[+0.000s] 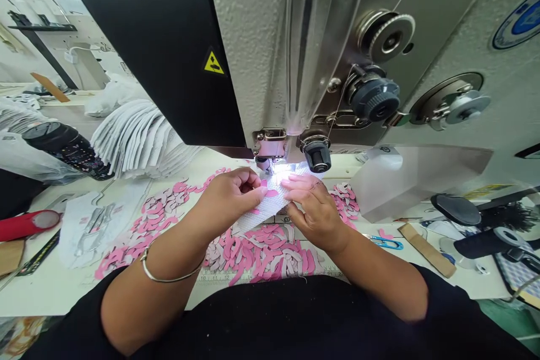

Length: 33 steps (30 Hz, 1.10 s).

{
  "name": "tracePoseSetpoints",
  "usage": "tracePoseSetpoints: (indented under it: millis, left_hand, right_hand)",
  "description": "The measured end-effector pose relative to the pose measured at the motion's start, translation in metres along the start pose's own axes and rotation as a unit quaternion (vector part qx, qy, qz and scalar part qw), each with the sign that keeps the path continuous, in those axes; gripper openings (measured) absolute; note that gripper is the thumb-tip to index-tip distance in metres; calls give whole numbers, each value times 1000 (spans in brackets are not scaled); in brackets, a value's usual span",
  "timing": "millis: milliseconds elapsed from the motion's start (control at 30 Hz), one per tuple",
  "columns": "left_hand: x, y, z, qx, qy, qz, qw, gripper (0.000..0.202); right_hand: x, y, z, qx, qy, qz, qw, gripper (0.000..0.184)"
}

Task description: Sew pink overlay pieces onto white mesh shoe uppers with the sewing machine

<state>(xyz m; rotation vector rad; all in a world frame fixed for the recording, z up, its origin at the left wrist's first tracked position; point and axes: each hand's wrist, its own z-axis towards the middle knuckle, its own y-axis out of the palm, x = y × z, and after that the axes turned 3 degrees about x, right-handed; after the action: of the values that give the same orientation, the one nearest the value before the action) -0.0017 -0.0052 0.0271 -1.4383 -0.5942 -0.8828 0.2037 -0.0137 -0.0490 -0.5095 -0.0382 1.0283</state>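
A white textured fabric piece (262,214) lies under the lit needle area of the sewing machine (261,28). Small curved pink pieces (272,193) rest on it near the presser foot (266,165). My left hand (234,194) is closed in a pinch, thumb and index finger at a pink piece on the fabric's left side. On the right side, my right hand (314,209) lies with its fingers stretched over the fabric, close to the needle. The needle tip itself is lost in the glare.
Loose pink and white cut pieces (265,253) are heaped before the machine and leftward. A stack of white fabric pieces (139,135) and a dark bottle (70,149) stand left. Blue thread snips (385,242) and a brown strip (427,250) lie right.
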Motion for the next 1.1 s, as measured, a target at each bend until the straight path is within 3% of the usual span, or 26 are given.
tracePoseSetpoints:
  millis: [333, 567, 867, 1000, 1100]
  left_hand:
    - [2, -7, 7, -25, 41, 55, 997, 17]
    - [0, -6, 8, -14, 39, 45, 998, 15]
    - [-4, -7, 9, -26, 36, 21, 999, 23]
    - [-10, -3, 8, -27, 9, -31, 999, 25]
    - [-17, 5, 9, -24, -8, -134, 991, 28]
  right_hand:
    - [2, 0, -1, -3, -15, -14, 1000, 41]
    - [4, 1, -2, -2, -27, -22, 999, 49]
    - [3, 2, -2, -9, -23, -25, 999, 47]
    - [2, 0, -1, -7, -31, -23, 999, 46]
    - [1, 0, 0, -2, -28, -19, 999, 44]
